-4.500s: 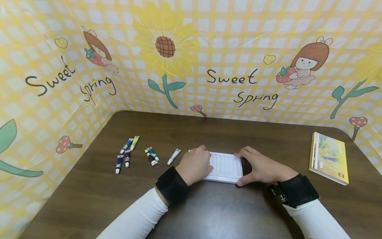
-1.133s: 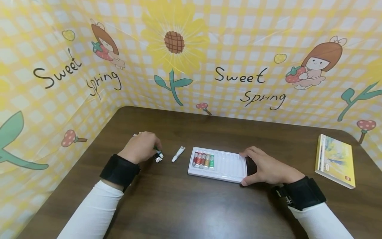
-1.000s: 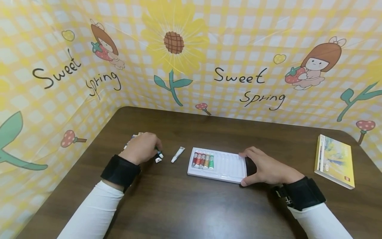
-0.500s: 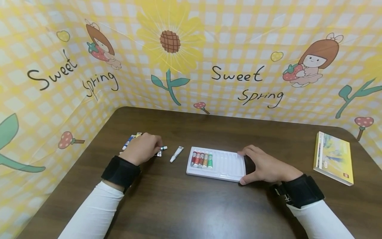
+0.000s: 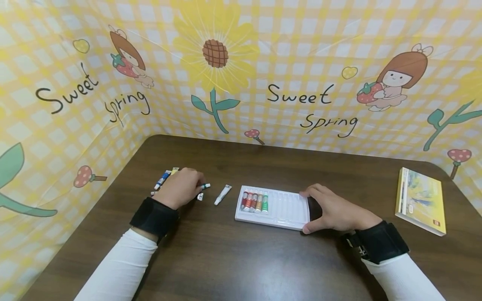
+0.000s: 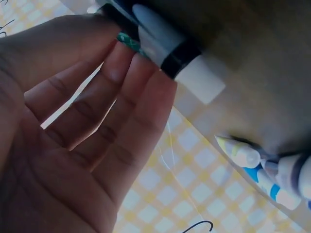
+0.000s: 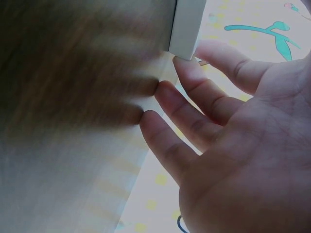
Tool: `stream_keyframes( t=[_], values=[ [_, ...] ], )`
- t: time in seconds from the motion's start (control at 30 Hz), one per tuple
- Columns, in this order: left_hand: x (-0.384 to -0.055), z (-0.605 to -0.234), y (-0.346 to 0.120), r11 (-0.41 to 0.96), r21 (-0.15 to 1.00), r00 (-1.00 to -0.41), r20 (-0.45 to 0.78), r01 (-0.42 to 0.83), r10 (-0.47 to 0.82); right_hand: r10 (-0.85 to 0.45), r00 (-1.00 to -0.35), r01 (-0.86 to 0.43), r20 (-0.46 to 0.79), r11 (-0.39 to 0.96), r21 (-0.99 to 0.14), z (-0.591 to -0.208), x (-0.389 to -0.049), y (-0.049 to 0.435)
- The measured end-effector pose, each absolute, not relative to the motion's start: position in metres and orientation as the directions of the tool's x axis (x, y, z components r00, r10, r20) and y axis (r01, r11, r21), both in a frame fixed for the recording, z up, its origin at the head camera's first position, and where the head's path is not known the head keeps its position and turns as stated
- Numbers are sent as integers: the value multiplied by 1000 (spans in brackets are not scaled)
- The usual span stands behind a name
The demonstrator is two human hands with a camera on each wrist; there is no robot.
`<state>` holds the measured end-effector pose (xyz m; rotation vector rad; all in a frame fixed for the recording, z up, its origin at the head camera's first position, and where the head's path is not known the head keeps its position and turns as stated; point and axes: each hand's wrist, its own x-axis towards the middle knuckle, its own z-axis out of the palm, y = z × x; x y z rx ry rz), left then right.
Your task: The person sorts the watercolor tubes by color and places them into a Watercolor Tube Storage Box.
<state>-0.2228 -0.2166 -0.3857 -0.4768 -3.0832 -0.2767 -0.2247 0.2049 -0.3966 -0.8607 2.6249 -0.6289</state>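
Note:
In the head view my left hand is over the paint tubes at left, thumb and fingertips pinching a green paint tube. A black-banded tube with a white cap lies right beside it in the left wrist view; its end shows below the fingers in the head view. My right hand holds the right end of a white plastic tray, thumb at the near corner and fingers at the far one. Several red, ochre and green tubes lie side by side in the tray's left half.
A white tube lies between the left hand and the tray. Blue and yellow tubes lie beyond the left hand, partly covered. A yellow box rests at the table's right. A patterned cloth hangs along the table's back and left.
The left hand has gone from the tray to the tubes at left, uncovering the tubes in the tray. The green tube's cap has swung away and rightward. The right hand stays at the tray.

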Motion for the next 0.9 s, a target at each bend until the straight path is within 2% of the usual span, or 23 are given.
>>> stream_keyframes(
  t=[0.9],
  values=[
    [-221,-390,-212,942,209,-964,92,262,248,-625,-769,-493,-137,716,-494,-399,-226,206]
  ],
)
